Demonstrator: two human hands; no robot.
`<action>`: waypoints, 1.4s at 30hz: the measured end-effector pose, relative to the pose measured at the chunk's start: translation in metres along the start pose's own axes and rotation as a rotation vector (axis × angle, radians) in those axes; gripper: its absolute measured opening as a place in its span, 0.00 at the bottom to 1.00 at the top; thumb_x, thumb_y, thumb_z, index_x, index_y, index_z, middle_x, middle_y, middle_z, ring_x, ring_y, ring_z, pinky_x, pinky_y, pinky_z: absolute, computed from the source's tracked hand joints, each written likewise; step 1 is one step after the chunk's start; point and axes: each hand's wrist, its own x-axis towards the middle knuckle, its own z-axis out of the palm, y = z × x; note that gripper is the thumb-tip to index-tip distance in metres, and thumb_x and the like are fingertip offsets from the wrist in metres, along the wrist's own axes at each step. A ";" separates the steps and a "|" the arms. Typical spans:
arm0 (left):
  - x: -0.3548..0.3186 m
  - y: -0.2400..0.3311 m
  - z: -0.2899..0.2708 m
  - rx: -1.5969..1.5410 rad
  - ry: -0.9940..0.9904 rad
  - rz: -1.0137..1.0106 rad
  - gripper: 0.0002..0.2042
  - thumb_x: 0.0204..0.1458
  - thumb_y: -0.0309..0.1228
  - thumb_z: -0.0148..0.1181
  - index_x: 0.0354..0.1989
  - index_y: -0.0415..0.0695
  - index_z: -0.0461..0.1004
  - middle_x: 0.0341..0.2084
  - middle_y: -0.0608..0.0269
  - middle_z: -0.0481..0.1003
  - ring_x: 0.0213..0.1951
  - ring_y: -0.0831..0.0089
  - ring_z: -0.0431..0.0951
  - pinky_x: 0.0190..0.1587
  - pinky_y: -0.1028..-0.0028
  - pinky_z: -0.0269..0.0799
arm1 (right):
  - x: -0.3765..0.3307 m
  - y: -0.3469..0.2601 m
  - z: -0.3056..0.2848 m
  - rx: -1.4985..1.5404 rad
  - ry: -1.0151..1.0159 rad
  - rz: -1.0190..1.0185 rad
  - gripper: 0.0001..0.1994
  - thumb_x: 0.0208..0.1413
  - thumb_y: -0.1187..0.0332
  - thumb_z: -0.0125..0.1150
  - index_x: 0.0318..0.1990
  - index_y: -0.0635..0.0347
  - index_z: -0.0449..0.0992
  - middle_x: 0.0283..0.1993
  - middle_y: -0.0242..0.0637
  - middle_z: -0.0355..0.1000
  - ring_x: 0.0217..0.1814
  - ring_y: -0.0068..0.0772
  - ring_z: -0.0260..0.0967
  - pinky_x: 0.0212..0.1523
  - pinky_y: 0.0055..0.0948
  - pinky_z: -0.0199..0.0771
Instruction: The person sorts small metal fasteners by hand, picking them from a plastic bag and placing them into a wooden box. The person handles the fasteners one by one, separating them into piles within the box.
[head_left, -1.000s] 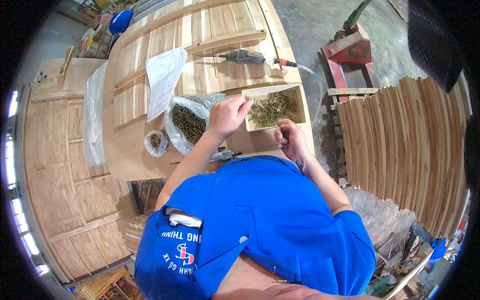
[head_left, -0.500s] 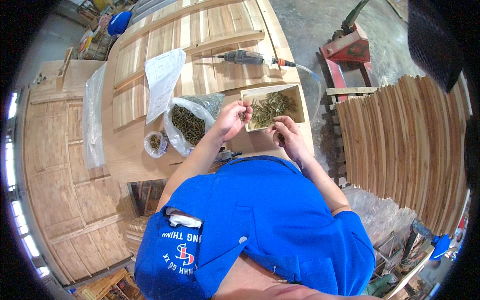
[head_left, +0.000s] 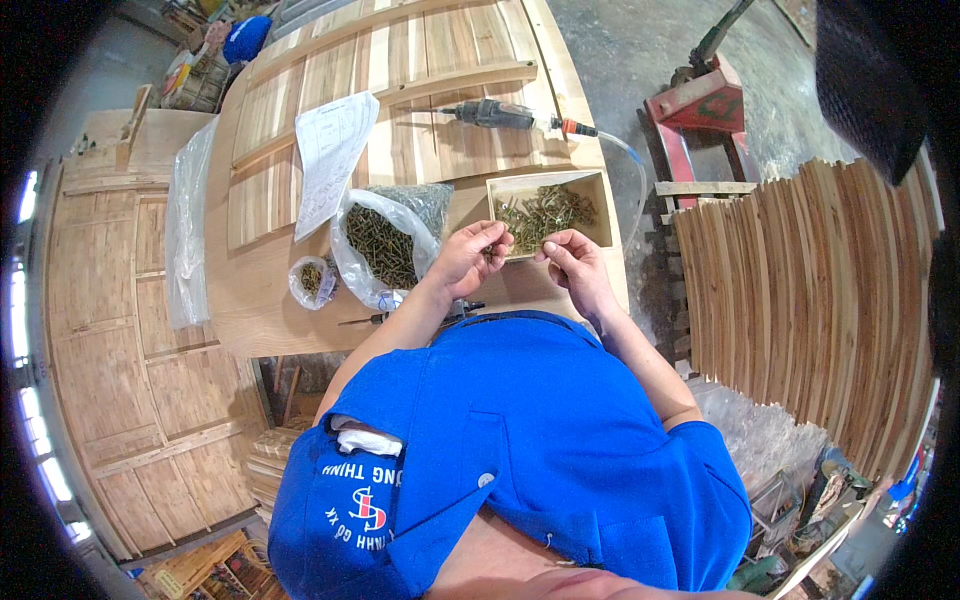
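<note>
At the far left, a large pale wooden panel with battens (head_left: 105, 370) stands beside the light plywood worktop (head_left: 265, 315). A crumpled sheet of clear plastic (head_left: 190, 230) lies along the worktop's left edge. Toward the front edge sits a small clear plastic bag (head_left: 326, 287) with small brass-coloured pieces inside. Behind it, a white printed paper sheet (head_left: 335, 155) rests partly on a slatted wooden panel (head_left: 430, 45). A large open translucent plastic bag (head_left: 425, 240) full of brass-coloured screws comes next.

By the front edge, a grey metal tool (head_left: 466, 308) is partly hidden by the left forearm. The left hand (head_left: 473, 260) is curled, thumb against forefinger, around a few brass-coloured metal screws (head_left: 494, 252). Farther back, a dark, clear-bodied air tool (head_left: 487, 113) with an orange coupling lies on the slatted panel. A pale rectangular wooden box (head_left: 515, 186), near the worktop's front right corner, holds many more screws. At its front side, the right hand (head_left: 573, 265) has thumb and forefinger nearly together; whether they grip anything, I cannot tell. The 2 hands are just apart.
</note>
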 end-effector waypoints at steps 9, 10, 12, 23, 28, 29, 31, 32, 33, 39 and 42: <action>-0.004 -0.005 0.017 0.052 -0.089 -0.080 0.03 0.53 0.28 0.54 0.31 0.44 0.69 0.22 0.68 0.69 0.21 0.81 0.68 0.24 0.82 0.66 | 0.003 -0.001 0.003 0.006 -0.038 -0.018 0.04 0.52 0.68 0.58 0.33 0.55 0.71 0.27 0.27 0.72 0.20 0.11 0.59 0.20 0.13 0.57; -0.004 -0.006 0.017 0.082 -0.067 -0.032 0.03 0.53 0.28 0.54 0.31 0.43 0.69 0.21 0.69 0.69 0.21 0.81 0.68 0.24 0.82 0.65 | 0.003 0.000 0.002 0.031 -0.040 0.004 0.04 0.53 0.68 0.58 0.33 0.55 0.71 0.27 0.28 0.73 0.20 0.12 0.59 0.20 0.13 0.58; -0.005 -0.010 0.020 0.140 -0.025 0.064 0.03 0.52 0.27 0.55 0.32 0.43 0.69 0.20 0.70 0.68 0.21 0.81 0.67 0.24 0.83 0.65 | 0.003 0.001 0.000 0.082 -0.043 0.048 0.04 0.53 0.68 0.57 0.34 0.55 0.71 0.28 0.29 0.73 0.20 0.12 0.60 0.20 0.13 0.58; -0.016 -0.002 0.039 1.161 0.179 0.561 0.07 0.47 0.31 0.59 0.27 0.39 0.74 0.16 0.69 0.70 0.21 0.86 0.66 0.23 0.80 0.62 | 0.005 0.012 0.006 0.308 -0.063 0.180 0.04 0.56 0.68 0.53 0.35 0.56 0.66 0.27 0.32 0.72 0.16 0.15 0.58 0.16 0.12 0.55; -0.013 0.007 0.035 1.295 0.131 0.675 0.10 0.49 0.35 0.57 0.26 0.40 0.72 0.14 0.64 0.70 0.18 0.76 0.68 0.22 0.74 0.63 | 0.006 0.014 0.001 0.422 -0.064 0.210 0.06 0.55 0.69 0.51 0.38 0.57 0.65 0.25 0.31 0.66 0.20 0.20 0.59 0.18 0.18 0.58; -0.011 0.012 0.036 1.360 0.137 0.688 0.10 0.49 0.36 0.56 0.26 0.41 0.72 0.14 0.62 0.70 0.18 0.72 0.69 0.22 0.73 0.63 | 0.007 0.015 0.001 0.485 -0.009 0.222 0.06 0.55 0.70 0.51 0.39 0.57 0.65 0.26 0.32 0.65 0.22 0.22 0.60 0.20 0.20 0.59; -0.009 0.020 0.038 1.486 0.165 0.731 0.12 0.50 0.38 0.55 0.26 0.42 0.71 0.14 0.59 0.70 0.18 0.65 0.70 0.22 0.70 0.64 | 0.008 0.014 -0.003 0.633 0.066 0.279 0.12 0.49 0.78 0.47 0.43 0.61 0.62 0.32 0.35 0.61 0.29 0.29 0.62 0.25 0.27 0.63; -0.007 0.023 0.039 1.549 0.189 0.761 0.12 0.51 0.39 0.54 0.26 0.42 0.71 0.15 0.57 0.71 0.19 0.62 0.71 0.23 0.68 0.65 | 0.007 0.013 -0.005 0.665 0.057 0.277 0.14 0.48 0.80 0.45 0.44 0.62 0.62 0.33 0.36 0.61 0.30 0.30 0.62 0.26 0.28 0.64; -0.006 0.025 0.040 1.612 0.213 0.791 0.12 0.51 0.40 0.53 0.26 0.43 0.70 0.15 0.56 0.71 0.20 0.59 0.72 0.23 0.67 0.66 | 0.006 0.013 -0.007 0.697 0.048 0.275 0.16 0.46 0.82 0.43 0.45 0.63 0.61 0.34 0.37 0.61 0.31 0.31 0.62 0.27 0.28 0.66; -0.005 0.033 0.041 1.652 0.218 0.571 0.12 0.50 0.42 0.52 0.28 0.46 0.72 0.18 0.55 0.73 0.24 0.57 0.75 0.26 0.61 0.68 | 0.004 0.009 -0.008 0.733 0.124 0.299 0.21 0.44 0.87 0.38 0.48 0.66 0.59 0.42 0.42 0.63 0.37 0.34 0.66 0.32 0.27 0.72; -0.003 0.033 0.038 1.697 0.217 0.570 0.12 0.50 0.42 0.52 0.29 0.46 0.72 0.19 0.55 0.74 0.25 0.57 0.75 0.26 0.61 0.68 | 0.001 0.003 -0.006 0.687 0.102 0.305 0.18 0.49 0.83 0.41 0.49 0.65 0.60 0.46 0.45 0.66 0.36 0.31 0.67 0.30 0.24 0.71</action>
